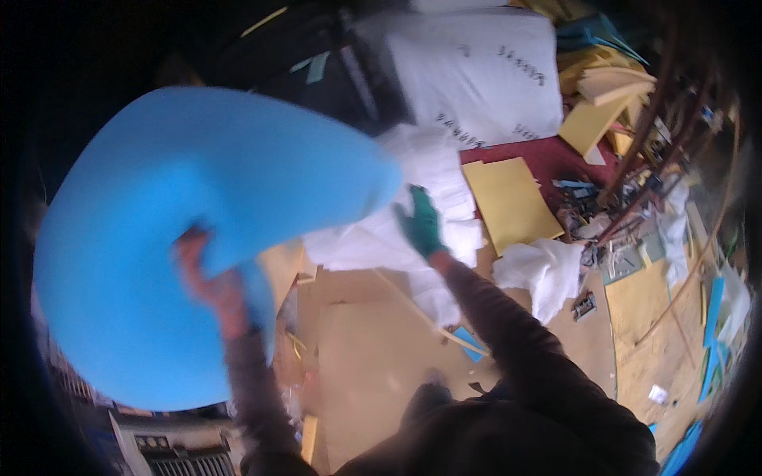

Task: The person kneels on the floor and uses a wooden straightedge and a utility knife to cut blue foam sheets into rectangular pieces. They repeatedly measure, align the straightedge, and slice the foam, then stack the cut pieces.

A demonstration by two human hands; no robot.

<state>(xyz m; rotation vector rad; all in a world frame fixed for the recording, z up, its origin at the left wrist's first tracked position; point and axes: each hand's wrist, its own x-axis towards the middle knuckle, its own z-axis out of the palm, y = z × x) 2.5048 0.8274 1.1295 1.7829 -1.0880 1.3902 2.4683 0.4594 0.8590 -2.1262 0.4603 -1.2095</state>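
A large blue foam sheet (119,206) is bent over in a wide curl and fills the left side, raised above the floor. My bare left hand (208,278) lies against its inner face near the fold. Motion smears the fingers, so their grip cannot be made out. My right hand (419,222), in a green glove, is just beside the sheet's right-hand tip, thumb and fingers apart and nothing seen in them. Beneath that hand spreads crumpled white sheeting (440,186).
Beyond stands a white wrapped block (484,79) with dark markings. Yellow foam sheets (512,202) lie on dark red cloth (575,163). Cluttered metal bars and scraps (619,206) line the right. A thin wooden strip (425,309) crosses the brown board (365,357). A vented machine (178,444) stands lower left.
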